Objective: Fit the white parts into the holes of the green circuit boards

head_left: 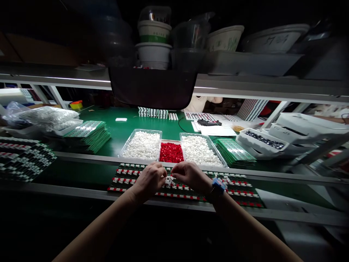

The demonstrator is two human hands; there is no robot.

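together, left hand (148,181) and right hand (190,176) pinch white connectors (169,179) over circuit panel (122,174)

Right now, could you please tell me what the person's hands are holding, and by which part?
The left hand and right hand appear to hold small white parts between their fingertips; the exact place of the hold is too small to tell.
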